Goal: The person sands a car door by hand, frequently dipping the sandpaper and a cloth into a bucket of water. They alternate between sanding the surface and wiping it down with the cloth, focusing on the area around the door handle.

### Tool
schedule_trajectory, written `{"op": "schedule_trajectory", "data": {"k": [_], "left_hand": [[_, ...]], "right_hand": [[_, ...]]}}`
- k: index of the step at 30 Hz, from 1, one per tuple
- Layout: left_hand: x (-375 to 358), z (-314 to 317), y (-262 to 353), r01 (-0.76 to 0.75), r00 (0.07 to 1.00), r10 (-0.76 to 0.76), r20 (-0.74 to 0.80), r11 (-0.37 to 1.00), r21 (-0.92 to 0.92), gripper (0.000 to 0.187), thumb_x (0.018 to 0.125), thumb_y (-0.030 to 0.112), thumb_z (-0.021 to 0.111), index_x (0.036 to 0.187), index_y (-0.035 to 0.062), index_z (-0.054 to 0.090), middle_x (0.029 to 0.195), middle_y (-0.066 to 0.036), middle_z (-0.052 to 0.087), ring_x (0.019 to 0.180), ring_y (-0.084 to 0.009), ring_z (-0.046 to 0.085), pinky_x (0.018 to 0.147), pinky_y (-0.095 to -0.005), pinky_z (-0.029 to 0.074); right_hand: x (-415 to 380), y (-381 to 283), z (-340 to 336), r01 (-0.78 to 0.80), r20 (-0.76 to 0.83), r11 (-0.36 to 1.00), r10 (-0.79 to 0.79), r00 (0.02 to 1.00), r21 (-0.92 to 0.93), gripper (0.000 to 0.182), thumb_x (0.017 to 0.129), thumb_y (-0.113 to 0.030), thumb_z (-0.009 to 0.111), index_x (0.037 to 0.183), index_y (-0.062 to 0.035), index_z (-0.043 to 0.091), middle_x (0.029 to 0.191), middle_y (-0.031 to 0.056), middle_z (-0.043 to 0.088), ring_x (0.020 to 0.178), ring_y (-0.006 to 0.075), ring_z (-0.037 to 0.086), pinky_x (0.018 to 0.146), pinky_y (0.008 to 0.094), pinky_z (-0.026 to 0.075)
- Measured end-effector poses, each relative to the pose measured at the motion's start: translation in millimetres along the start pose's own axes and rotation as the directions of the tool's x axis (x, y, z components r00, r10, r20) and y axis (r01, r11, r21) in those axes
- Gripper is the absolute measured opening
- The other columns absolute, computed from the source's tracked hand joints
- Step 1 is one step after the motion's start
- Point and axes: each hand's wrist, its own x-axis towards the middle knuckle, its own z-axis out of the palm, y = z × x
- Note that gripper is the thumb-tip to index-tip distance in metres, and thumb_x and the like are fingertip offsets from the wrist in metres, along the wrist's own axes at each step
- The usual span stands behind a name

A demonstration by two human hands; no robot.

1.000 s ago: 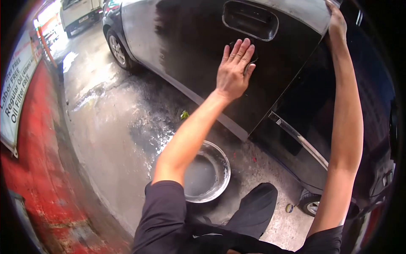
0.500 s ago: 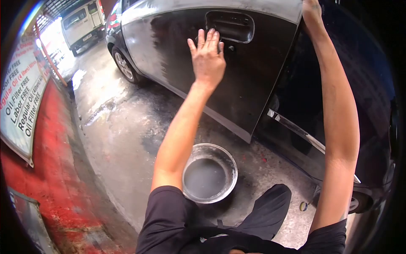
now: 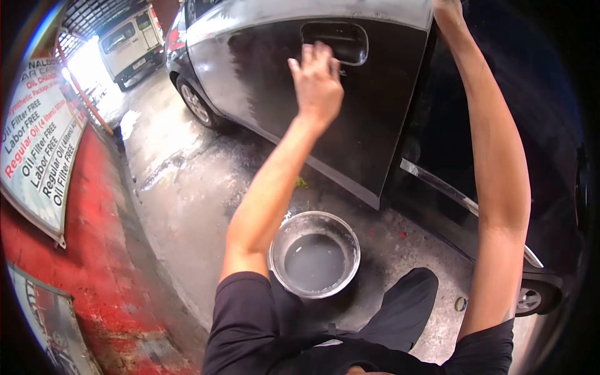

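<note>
Red paint covers the wall (image 3: 103, 250) at the left of the frame, below a white sign (image 3: 40, 147). Right of these, the car door (image 3: 359, 128) fills the upper middle, dull black with pale grey patches. It looks stiff and heavy, likely borne by its hinges, and smooth enough to be slippery if wet. Over it, at the edge of the handle hollow (image 3: 351, 40), is the left hand (image 3: 319, 90), fingers extended and blurred; whether anything sits under them cannot be told. A bucket (image 3: 352, 250) of grey liquid stands lower centre. At the upper right, the right hand (image 3: 449, 17) is at the door's top corner, its fingers out of frame, so its grip cannot be told. That edge seems the firmest hold for steadying the panel.
</note>
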Motion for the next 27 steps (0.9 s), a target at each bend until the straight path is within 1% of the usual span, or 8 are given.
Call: {"op": "schedule_trajectory", "data": {"k": [4, 7, 9, 13, 14, 16, 17, 27], "left_hand": [[-9, -14, -3, -0.334, 0.941, 0.332, 0.070, 0.942, 0.030, 0.036, 0.105, 0.022, 0.057, 0.136, 0.0061, 0.065, 0.149, -0.011, 0.060, 0.148, -0.0379, 0.043, 0.121, -0.0646, 0.024], [13, -34, -34, -0.163, 0.980, 0.140, 0.144, 0.973, 0.164, 0.035, 0.107, 0.023, 0.054, 0.138, 0.0108, 0.066, 0.149, -0.008, 0.061, 0.151, -0.0387, 0.037, 0.122, -0.0660, 0.022], [7, -42, -21, -0.017, 0.989, 0.012, 0.150, 0.999, 0.032, 0.034, 0.108, 0.021, 0.053, 0.135, 0.0069, 0.067, 0.144, -0.014, 0.064, 0.140, -0.0405, 0.051, 0.116, -0.0526, 0.038], [-82, -83, 15, 0.299, 0.925, -0.163, 0.345, 0.871, -0.390, 0.039, 0.109, 0.025, 0.053, 0.130, -0.0055, 0.065, 0.121, -0.019, 0.074, 0.110, -0.0219, 0.069, 0.093, -0.0347, 0.052], [-116, -95, 19, 0.588, 0.696, -0.325, 0.641, 0.770, -0.248, 0.038, 0.108, 0.026, 0.053, 0.127, -0.0040, 0.067, 0.115, -0.023, 0.074, 0.112, -0.0323, 0.071, 0.094, -0.0387, 0.054], [-222, -83, -16, 0.387, 0.521, -0.028, 0.853, 0.899, -0.206, 0.041, 0.105, 0.033, 0.053, 0.118, -0.0031, 0.070, 0.111, -0.025, 0.073, 0.104, -0.0435, 0.070, 0.094, -0.0466, 0.054], [-250, -90, -1, 0.412, 0.093, -0.193, 0.977, 0.900, 0.139, 0.044, 0.104, 0.036, 0.052, 0.119, 0.0006, 0.073, 0.110, -0.026, 0.073, 0.099, -0.0400, 0.071, 0.091, -0.0485, 0.053], [-568, -12, -70, 0.006, -0.328, -0.300, 0.896, 0.948, 0.320, 0.037, 0.092, 0.026, 0.058, 0.117, 0.0087, 0.078, 0.121, -0.018, 0.075, 0.116, -0.0360, 0.071, 0.098, -0.0473, 0.057]], "right_hand": [[-1, 10, 0, 0.016, -0.022, 0.992, -0.019, 1.000, -0.124, 0.039, 0.103, -0.018, 0.040, 0.100, 0.0061, 0.070, 0.093, 0.0150, 0.071, 0.094, 0.0238, 0.064, 0.086, 0.0377, 0.049], [1, -3, 6, -0.130, 0.066, 0.932, 0.114, 0.991, 0.338, 0.037, 0.101, -0.016, 0.041, 0.101, 0.0051, 0.071, 0.095, 0.0170, 0.071, 0.094, 0.0278, 0.064, 0.088, 0.0387, 0.049], [5, 2, 1, 0.313, 0.045, 0.873, -0.320, 0.946, -0.375, 0.035, 0.099, -0.014, 0.043, 0.104, 0.0038, 0.073, 0.099, 0.0197, 0.072, 0.099, 0.0335, 0.065, 0.092, 0.0401, 0.049], [2, -15, 8, 0.245, -0.046, 0.948, -0.259, 0.965, -0.205, 0.031, 0.098, -0.010, 0.046, 0.106, 0.0041, 0.073, 0.103, 0.0230, 0.072, 0.106, 0.0381, 0.064, 0.096, 0.0443, 0.048], [1, -15, 9, 0.233, -0.052, 0.950, -0.248, 0.967, -0.206, 0.031, 0.098, -0.010, 0.046, 0.106, 0.0041, 0.073, 0.103, 0.0230, 0.072, 0.106, 0.0381, 0.064, 0.096, 0.0443, 0.048], [2, -13, 9, 0.289, -0.021, 0.875, -0.322, 0.947, -0.389, 0.028, 0.096, -0.007, 0.049, 0.105, 0.0042, 0.073, 0.103, 0.0243, 0.072, 0.107, 0.0382, 0.064, 0.096, 0.0444, 0.049], [3, -8, 7, 0.286, -0.021, 0.875, -0.319, 0.948, -0.390, 0.028, 0.096, -0.007, 0.049, 0.105, 0.0042, 0.073, 0.103, 0.0243, 0.072, 0.107, 0.0382, 0.064, 0.096, 0.0444, 0.049], [1, -22, 5, 0.286, 0.018, 0.891, -0.299, 0.954, -0.354, 0.026, 0.093, -0.003, 0.050, 0.103, 0.0057, 0.073, 0.101, 0.0232, 0.073, 0.102, 0.0367, 0.068, 0.093, 0.0433, 0.051]]}}
